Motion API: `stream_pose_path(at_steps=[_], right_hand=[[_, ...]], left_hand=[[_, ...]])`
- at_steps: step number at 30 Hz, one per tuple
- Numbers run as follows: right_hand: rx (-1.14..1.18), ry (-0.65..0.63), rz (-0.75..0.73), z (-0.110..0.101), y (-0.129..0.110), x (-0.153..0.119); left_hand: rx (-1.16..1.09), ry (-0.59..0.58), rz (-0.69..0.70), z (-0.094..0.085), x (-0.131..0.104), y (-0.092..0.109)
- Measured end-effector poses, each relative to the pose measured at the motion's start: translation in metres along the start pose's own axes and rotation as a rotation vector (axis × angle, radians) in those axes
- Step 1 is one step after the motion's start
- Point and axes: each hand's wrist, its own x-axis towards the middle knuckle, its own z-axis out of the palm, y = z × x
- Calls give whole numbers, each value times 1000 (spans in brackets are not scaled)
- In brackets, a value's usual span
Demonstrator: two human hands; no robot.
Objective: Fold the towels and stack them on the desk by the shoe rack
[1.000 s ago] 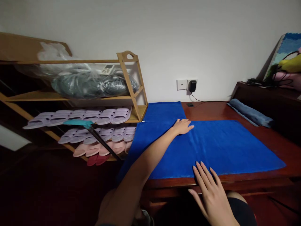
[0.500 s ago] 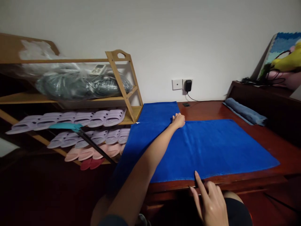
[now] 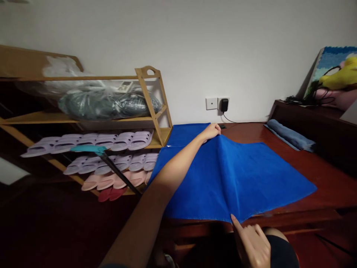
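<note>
A blue towel (image 3: 192, 186) with a stitched edge lies over the reddish wooden surface. My left hand (image 3: 211, 131) is closed on its far edge and holds that edge up. At the near edge, my right hand (image 3: 252, 242) pinches the hem, its index finger on the cloth and the thumb hidden. Between the two hands a raised fold runs across the towel. Another flat blue piece of cloth (image 3: 185, 133) lies behind at the far left; whether it joins the towel I cannot tell.
To the left stands a wooden rack (image 3: 152, 100) with rows of slippers (image 3: 122, 141) and plastic-wrapped goods (image 3: 111, 104). A black pole with a turquoise head (image 3: 89, 149) leans before it. A rolled grey-blue cloth (image 3: 290, 134) lies right. A black adapter (image 3: 224, 105) is plugged into the wall.
My left hand has risen with the towel's far edge, and my right hand has closed on the near edge. A fold now stands between them, and the right corner has drawn inward.
</note>
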Motion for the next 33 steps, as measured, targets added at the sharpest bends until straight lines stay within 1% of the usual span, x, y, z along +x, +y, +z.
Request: stream_pose_path(at_steps=[4,6,8,10,12,14,16,18,20,23,25,27,29,33], right_hand=[[10,128,59,-8,-8,9],[14,211,65,-14,-10,20],[81,255,63,-21,-10,32],[198,270,86,-30,-8,45],[284,256,149,-41,-4,55],[287,246,234,-51,1,65],[256,252,352,-60,6,77],[266,306,480,-67,12,94],[333,399,570,-73,19,117],[417,561,613,-81,32,157],[446,609,612,-87,43,181],[485,601,598,-94,56,200],[523,563,587,-99,68,216],[591,452,599,-103,91,242]], left_hand=[[-130,-28,42,-22,-14,21],[-173,-31,56,-36,-21,30],[-200,-22,61,-53,-28,37],[-235,-7,54,-71,-35,44],[-295,14,50,-90,-42,52],[-363,43,54,-107,-50,60],[-416,73,65,-123,-59,68],[-452,88,79,-138,-69,76],[-465,92,109,-152,-81,82],[-433,111,185,-171,-100,88],[-383,161,239,-180,-112,90],[-296,238,293,-187,-122,89],[-184,307,342,-192,-128,86],[1,366,393,-201,-132,76]])
